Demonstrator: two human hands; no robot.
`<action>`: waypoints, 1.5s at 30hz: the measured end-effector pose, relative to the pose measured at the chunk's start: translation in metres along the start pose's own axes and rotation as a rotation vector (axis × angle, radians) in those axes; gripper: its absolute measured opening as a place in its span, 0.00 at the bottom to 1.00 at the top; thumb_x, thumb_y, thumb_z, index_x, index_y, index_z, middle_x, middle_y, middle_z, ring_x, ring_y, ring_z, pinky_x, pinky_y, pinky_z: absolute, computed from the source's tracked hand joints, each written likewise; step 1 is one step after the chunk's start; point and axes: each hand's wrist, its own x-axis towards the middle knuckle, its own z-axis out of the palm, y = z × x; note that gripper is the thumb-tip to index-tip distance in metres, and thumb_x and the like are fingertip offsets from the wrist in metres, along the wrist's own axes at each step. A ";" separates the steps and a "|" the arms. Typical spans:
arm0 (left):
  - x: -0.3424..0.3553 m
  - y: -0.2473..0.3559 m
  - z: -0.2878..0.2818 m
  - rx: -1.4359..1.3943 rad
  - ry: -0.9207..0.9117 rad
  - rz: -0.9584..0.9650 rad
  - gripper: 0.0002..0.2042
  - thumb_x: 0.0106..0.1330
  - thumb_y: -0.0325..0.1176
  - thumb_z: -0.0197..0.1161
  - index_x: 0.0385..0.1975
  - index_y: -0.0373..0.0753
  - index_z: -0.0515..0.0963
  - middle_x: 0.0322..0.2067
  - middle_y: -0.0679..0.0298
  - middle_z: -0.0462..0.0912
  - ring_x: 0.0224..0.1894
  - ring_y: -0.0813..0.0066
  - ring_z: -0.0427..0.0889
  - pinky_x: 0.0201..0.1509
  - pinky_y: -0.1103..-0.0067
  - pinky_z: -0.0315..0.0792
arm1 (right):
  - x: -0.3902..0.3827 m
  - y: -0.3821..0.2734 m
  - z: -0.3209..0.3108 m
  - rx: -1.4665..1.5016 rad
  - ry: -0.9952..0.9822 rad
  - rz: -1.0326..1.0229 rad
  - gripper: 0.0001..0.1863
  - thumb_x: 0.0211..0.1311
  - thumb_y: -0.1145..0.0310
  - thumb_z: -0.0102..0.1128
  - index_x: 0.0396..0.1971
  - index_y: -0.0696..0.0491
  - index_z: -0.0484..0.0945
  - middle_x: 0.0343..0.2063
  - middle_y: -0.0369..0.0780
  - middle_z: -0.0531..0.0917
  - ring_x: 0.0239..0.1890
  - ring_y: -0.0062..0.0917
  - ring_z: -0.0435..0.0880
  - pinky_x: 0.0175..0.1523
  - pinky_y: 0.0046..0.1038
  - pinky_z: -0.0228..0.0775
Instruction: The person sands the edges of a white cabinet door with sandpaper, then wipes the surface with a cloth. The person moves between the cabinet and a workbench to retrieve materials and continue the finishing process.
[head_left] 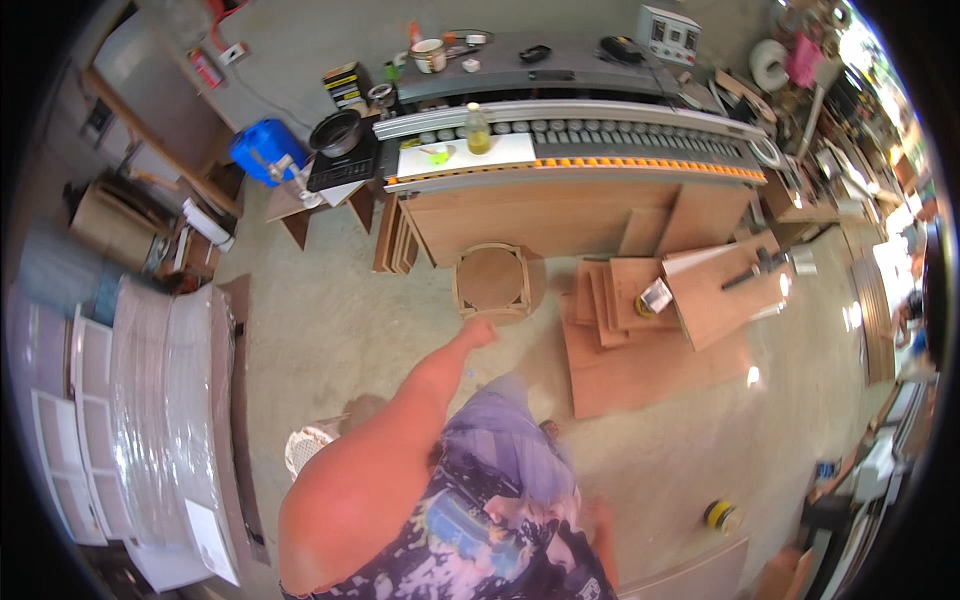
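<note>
My left hand reaches toward a small wooden stool on the workshop floor.

The stool stands upright on the concrete, just in front of the long workbench. I see it from above: a round, reddish-brown seat set inside a paler, squarish wooden frame with rounded corners. My outstretched fingers are at its near edge, though I cannot tell whether they touch it. My right hand hangs low, blurred, by my side.

One view only: head cam, worn high, looks steeply down over the person's shoulder to the concrete floor. Wide fisheye, edges bend, black rim at the corners. Faces fwd toward the long workbench along the top, well off; wood boards lie nearer.
</note>
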 end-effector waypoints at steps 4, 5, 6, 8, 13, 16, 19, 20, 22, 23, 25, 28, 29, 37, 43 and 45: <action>0.078 0.019 -0.088 -0.381 0.367 -0.219 0.16 0.52 0.45 0.73 0.22 0.37 0.79 0.25 0.58 0.83 0.30 0.63 0.82 0.37 0.70 0.74 | 0.031 -0.090 -0.104 0.352 0.418 -0.146 0.24 0.71 0.44 0.45 0.42 0.53 0.73 0.40 0.40 0.78 0.42 0.28 0.79 0.42 0.32 0.73; 0.095 0.019 -0.112 -0.447 0.433 -0.262 0.17 0.51 0.46 0.73 0.23 0.37 0.79 0.24 0.60 0.82 0.30 0.66 0.81 0.37 0.70 0.74 | 0.015 -0.130 -0.109 0.403 0.511 -0.137 0.24 0.70 0.43 0.45 0.40 0.52 0.73 0.37 0.39 0.78 0.40 0.28 0.79 0.42 0.31 0.72; 0.118 0.022 -0.137 -0.513 0.495 -0.292 0.17 0.50 0.46 0.74 0.24 0.37 0.79 0.23 0.61 0.81 0.29 0.68 0.81 0.36 0.70 0.74 | 0.007 -0.154 -0.111 0.400 0.528 -0.150 0.23 0.70 0.44 0.46 0.38 0.52 0.73 0.35 0.39 0.77 0.39 0.28 0.78 0.42 0.31 0.71; 0.153 -0.010 -0.205 -0.431 0.710 -0.323 0.23 0.47 0.48 0.76 0.33 0.35 0.80 0.26 0.60 0.81 0.31 0.68 0.80 0.37 0.71 0.74 | 0.023 -0.195 -0.087 0.404 0.484 -0.175 0.22 0.69 0.45 0.48 0.34 0.50 0.72 0.31 0.38 0.75 0.37 0.28 0.78 0.42 0.32 0.70; 0.245 -0.005 -0.272 -0.420 0.955 -0.179 0.43 0.42 0.50 0.79 0.54 0.29 0.68 0.42 0.53 0.79 0.43 0.60 0.80 0.46 0.70 0.74 | 0.059 -0.166 -0.047 0.112 0.143 -0.152 0.21 0.69 0.49 0.51 0.45 0.54 0.76 0.44 0.43 0.81 0.44 0.35 0.80 0.46 0.37 0.74; 0.291 0.009 -0.275 -0.370 0.886 -0.173 0.48 0.39 0.49 0.80 0.59 0.32 0.63 0.48 0.52 0.78 0.50 0.55 0.76 0.55 0.67 0.71 | 0.113 -0.141 -0.054 -0.171 -0.092 0.256 0.22 0.68 0.51 0.52 0.45 0.57 0.76 0.42 0.43 0.83 0.44 0.32 0.82 0.43 0.32 0.75; 0.294 -0.014 -0.307 -0.120 0.882 -0.210 0.46 0.38 0.49 0.80 0.57 0.35 0.64 0.49 0.53 0.78 0.53 0.55 0.75 0.57 0.63 0.67 | 0.091 -0.278 0.077 -0.752 -0.328 0.007 0.21 0.68 0.53 0.52 0.45 0.58 0.76 0.40 0.42 0.83 0.40 0.29 0.83 0.40 0.28 0.74; 0.299 -0.015 -0.297 -0.118 0.895 -0.217 0.46 0.39 0.49 0.80 0.57 0.36 0.64 0.48 0.53 0.78 0.53 0.55 0.75 0.56 0.62 0.66 | 0.073 -0.307 0.092 -0.641 -0.246 -0.006 0.21 0.68 0.54 0.53 0.45 0.58 0.76 0.39 0.41 0.83 0.39 0.27 0.83 0.40 0.27 0.74; 0.312 -0.006 -0.289 -0.097 0.947 -0.196 0.46 0.39 0.49 0.80 0.58 0.37 0.63 0.47 0.53 0.78 0.53 0.55 0.75 0.55 0.62 0.66 | 0.059 -0.359 0.125 -0.396 -0.096 -0.080 0.20 0.67 0.55 0.54 0.45 0.58 0.76 0.37 0.39 0.83 0.37 0.25 0.83 0.38 0.24 0.73; 0.316 -0.007 -0.289 -0.115 0.970 -0.202 0.45 0.40 0.48 0.79 0.58 0.37 0.63 0.46 0.53 0.79 0.52 0.55 0.75 0.55 0.61 0.65 | 0.061 -0.387 0.136 -0.373 -0.077 -0.098 0.19 0.67 0.56 0.55 0.45 0.57 0.76 0.37 0.39 0.83 0.37 0.24 0.83 0.38 0.25 0.72; 0.325 -0.012 -0.289 -0.148 0.972 -0.202 0.45 0.42 0.47 0.78 0.59 0.36 0.62 0.47 0.52 0.78 0.51 0.54 0.75 0.56 0.61 0.63 | 0.075 -0.424 0.139 -0.383 -0.061 -0.162 0.19 0.67 0.56 0.55 0.45 0.58 0.76 0.38 0.39 0.83 0.38 0.24 0.83 0.38 0.24 0.72; 0.323 -0.006 -0.288 -0.256 0.993 -0.199 0.43 0.43 0.45 0.77 0.59 0.37 0.62 0.48 0.51 0.78 0.51 0.52 0.75 0.56 0.60 0.66 | 0.098 -0.464 0.139 -0.416 -0.058 -0.249 0.16 0.67 0.58 0.55 0.43 0.57 0.76 0.35 0.37 0.82 0.36 0.22 0.81 0.39 0.23 0.71; 0.315 -0.006 -0.285 -0.309 1.026 -0.181 0.43 0.43 0.44 0.77 0.59 0.37 0.63 0.48 0.51 0.77 0.51 0.51 0.76 0.56 0.61 0.67 | 0.112 -0.473 0.140 -0.445 -0.081 -0.293 0.15 0.67 0.59 0.55 0.43 0.56 0.76 0.35 0.37 0.81 0.36 0.21 0.80 0.39 0.23 0.71; 0.078 0.047 -0.226 -0.567 0.988 -0.146 0.42 0.47 0.39 0.75 0.62 0.36 0.58 0.53 0.47 0.75 0.55 0.48 0.76 0.58 0.63 0.70 | 0.070 -0.576 0.313 -0.449 -0.632 -0.902 0.26 0.62 0.72 0.60 0.59 0.58 0.64 0.50 0.43 0.73 0.49 0.26 0.73 0.55 0.27 0.67; -0.174 0.081 -0.156 -0.667 0.979 -0.359 0.45 0.48 0.37 0.76 0.65 0.39 0.54 0.52 0.48 0.76 0.53 0.50 0.78 0.57 0.65 0.73 | -0.071 -0.511 0.419 -0.477 -1.272 -0.773 0.46 0.55 0.81 0.64 0.70 0.58 0.47 0.66 0.48 0.58 0.60 0.36 0.70 0.59 0.33 0.68; -0.251 0.088 -0.137 -0.675 1.036 -0.470 0.45 0.48 0.37 0.76 0.64 0.39 0.55 0.52 0.48 0.76 0.54 0.50 0.78 0.58 0.66 0.73 | -0.106 -0.462 0.431 -0.507 -1.449 -0.692 0.47 0.53 0.82 0.65 0.70 0.58 0.46 0.66 0.49 0.57 0.61 0.37 0.69 0.59 0.33 0.70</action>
